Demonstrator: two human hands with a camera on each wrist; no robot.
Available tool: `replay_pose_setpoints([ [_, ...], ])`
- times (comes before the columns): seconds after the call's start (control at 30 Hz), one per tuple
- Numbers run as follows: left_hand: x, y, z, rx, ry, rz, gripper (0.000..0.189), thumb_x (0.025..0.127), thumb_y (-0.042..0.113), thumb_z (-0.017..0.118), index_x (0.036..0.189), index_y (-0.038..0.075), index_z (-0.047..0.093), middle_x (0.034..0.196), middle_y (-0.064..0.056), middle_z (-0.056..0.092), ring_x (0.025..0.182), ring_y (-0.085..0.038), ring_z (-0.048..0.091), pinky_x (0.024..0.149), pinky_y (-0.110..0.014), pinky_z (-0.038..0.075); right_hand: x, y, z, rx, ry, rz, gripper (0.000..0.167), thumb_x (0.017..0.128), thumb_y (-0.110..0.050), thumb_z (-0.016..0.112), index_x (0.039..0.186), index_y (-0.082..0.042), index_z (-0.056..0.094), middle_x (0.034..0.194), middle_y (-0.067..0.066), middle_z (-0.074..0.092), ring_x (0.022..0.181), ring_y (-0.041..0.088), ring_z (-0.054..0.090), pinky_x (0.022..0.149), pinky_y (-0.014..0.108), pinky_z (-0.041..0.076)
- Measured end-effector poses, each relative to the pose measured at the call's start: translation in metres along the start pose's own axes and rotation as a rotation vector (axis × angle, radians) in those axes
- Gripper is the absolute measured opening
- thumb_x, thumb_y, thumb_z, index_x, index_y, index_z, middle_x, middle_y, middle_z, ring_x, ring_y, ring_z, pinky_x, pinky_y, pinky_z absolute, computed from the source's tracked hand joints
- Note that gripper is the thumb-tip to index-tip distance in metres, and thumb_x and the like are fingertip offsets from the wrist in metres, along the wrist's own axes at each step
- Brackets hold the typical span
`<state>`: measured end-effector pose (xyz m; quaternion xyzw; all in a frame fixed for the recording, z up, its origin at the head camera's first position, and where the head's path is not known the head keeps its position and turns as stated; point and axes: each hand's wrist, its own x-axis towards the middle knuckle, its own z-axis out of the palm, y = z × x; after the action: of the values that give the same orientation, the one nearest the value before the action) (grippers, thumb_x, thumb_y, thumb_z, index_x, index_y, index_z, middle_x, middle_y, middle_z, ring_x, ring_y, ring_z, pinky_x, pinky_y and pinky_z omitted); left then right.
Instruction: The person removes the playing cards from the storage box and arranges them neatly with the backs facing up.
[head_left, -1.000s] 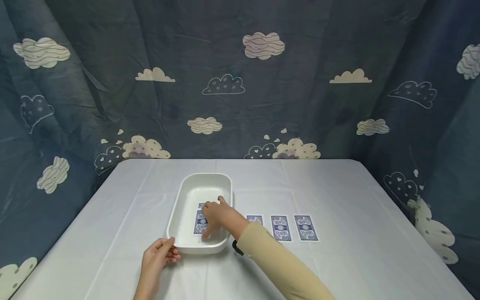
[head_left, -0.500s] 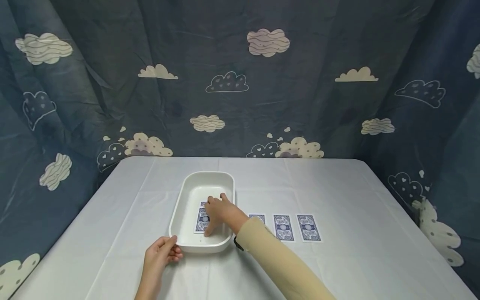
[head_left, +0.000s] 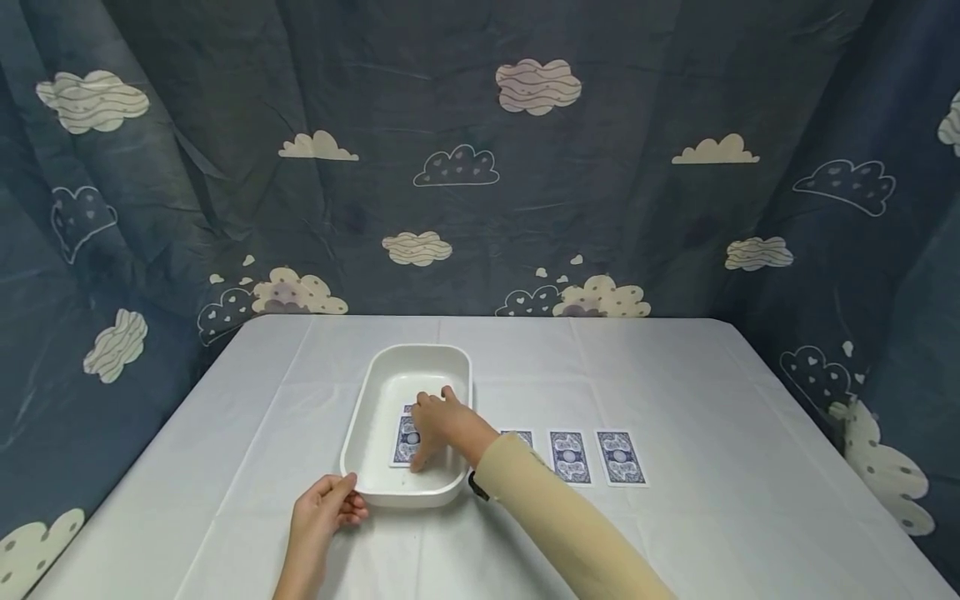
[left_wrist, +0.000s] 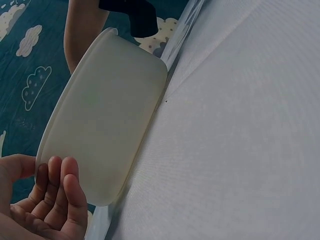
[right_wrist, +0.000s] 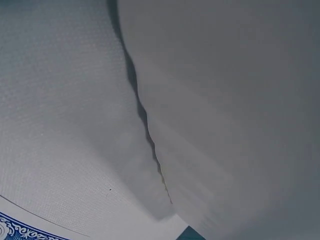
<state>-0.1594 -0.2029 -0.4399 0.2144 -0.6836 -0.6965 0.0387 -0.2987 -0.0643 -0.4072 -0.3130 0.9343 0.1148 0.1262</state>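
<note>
A white plastic tray [head_left: 352, 433] stands on the table. My left hand [head_left: 324, 508] pinches its rim at the near left corner; in the left wrist view the fingers [left_wrist: 70, 195] curl against the tray's outer wall [left_wrist: 105, 110]. Inside the tray lies a blue-backed playing card [head_left: 405, 442], face down, with a bit of another card [head_left: 408, 408] beyond it. My right hand [head_left: 442, 425] reaches in over the card's right side, thumb at the near end and curled fingers toward the far end. These fingertips are partly hidden. The right wrist view does not show the hand.
Outside the tray, to its right, is a row of face-down playing cards, one partly behind my right sleeve [head_left: 517, 436] and others in full view, such as the end card [head_left: 622, 458]. White cloth [head_left: 750, 517] covers the table; a dark cloud-patterned curtain [head_left: 600, 200] hangs behind.
The head view has shifted slightly. Both hands keep their places at the tray, and the card under my right hand has hardly moved.
</note>
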Motion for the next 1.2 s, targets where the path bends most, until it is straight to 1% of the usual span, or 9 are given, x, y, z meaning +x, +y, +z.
replay_pose_setpoints([
  [0.3, -0.003, 0.003, 0.002, 0.013, 0.002, 0.009, 0.02, 0.09, 0.018, 0.054, 0.082, 0.0, 0.053, 0.061, 0.003, 0.057, 0.054, -0.009, 0.058, 0.054, -0.02, 0.051, -0.007, 0.005, -0.001, -0.012, -0.003, -0.016, 0.087, 0.064, -0.065, 0.067, 0.13, -0.013, 0.044, 0.126, 0.0, 0.048, 0.112, 0.012, 0.049, 0.109, 0.039, 0.023],
  [0.47, -0.003, 0.003, 0.003, 0.021, 0.005, 0.007, 0.022, 0.09, 0.019, 0.054, 0.083, -0.002, 0.052, 0.061, 0.004, 0.057, 0.054, -0.009, 0.058, 0.054, -0.02, 0.051, -0.017, 0.008, -0.01, -0.022, 0.011, -0.039, 0.085, 0.067, -0.064, 0.065, 0.132, -0.014, 0.041, 0.126, -0.001, 0.047, 0.11, 0.01, 0.049, 0.107, 0.037, 0.024],
  [0.6, -0.003, 0.002, 0.004, 0.02, 0.003, 0.009, 0.022, 0.09, 0.02, 0.055, 0.083, -0.001, 0.053, 0.061, 0.004, 0.057, 0.054, -0.009, 0.058, 0.054, -0.02, 0.051, -0.027, 0.01, -0.02, -0.04, 0.034, -0.057, 0.086, 0.067, -0.063, 0.065, 0.133, -0.014, 0.039, 0.125, -0.002, 0.047, 0.108, 0.009, 0.049, 0.106, 0.037, 0.025],
  [0.77, -0.004, 0.002, 0.003, 0.019, -0.01, 0.013, 0.023, 0.089, 0.021, 0.055, 0.082, -0.001, 0.053, 0.062, 0.004, 0.057, 0.055, -0.008, 0.058, 0.054, -0.02, 0.051, -0.042, 0.017, -0.032, -0.022, 0.095, -0.086, 0.087, 0.066, -0.059, 0.067, 0.134, -0.013, 0.039, 0.127, 0.0, 0.047, 0.11, 0.012, 0.05, 0.106, 0.039, 0.025],
  [0.9, -0.005, 0.001, 0.004, 0.021, -0.012, 0.003, 0.022, 0.09, 0.02, 0.055, 0.082, -0.001, 0.053, 0.062, 0.003, 0.057, 0.055, -0.008, 0.058, 0.054, -0.02, 0.051, -0.057, 0.026, -0.042, 0.005, 0.146, -0.109, 0.088, 0.066, -0.058, 0.069, 0.136, -0.013, 0.037, 0.129, 0.002, 0.045, 0.109, 0.015, 0.051, 0.106, 0.04, 0.026],
  [1.07, -0.004, 0.001, 0.004, 0.041, -0.002, -0.011, 0.023, 0.09, 0.02, 0.054, 0.084, -0.001, 0.053, 0.062, 0.003, 0.058, 0.055, -0.009, 0.059, 0.054, -0.02, 0.051, -0.08, 0.044, -0.051, 0.054, 0.194, -0.109, 0.09, 0.066, -0.056, 0.07, 0.137, -0.012, 0.036, 0.132, 0.003, 0.043, 0.112, 0.016, 0.05, 0.107, 0.04, 0.025],
  [1.2, -0.003, 0.001, 0.001, 0.051, 0.012, -0.021, 0.023, 0.091, 0.02, 0.053, 0.084, -0.002, 0.053, 0.062, 0.003, 0.058, 0.055, -0.009, 0.059, 0.054, -0.02, 0.051, -0.099, 0.062, -0.053, 0.098, 0.227, -0.096, 0.09, 0.066, -0.054, 0.071, 0.137, -0.012, 0.036, 0.132, 0.003, 0.043, 0.117, 0.017, 0.046, 0.109, 0.042, 0.023],
])
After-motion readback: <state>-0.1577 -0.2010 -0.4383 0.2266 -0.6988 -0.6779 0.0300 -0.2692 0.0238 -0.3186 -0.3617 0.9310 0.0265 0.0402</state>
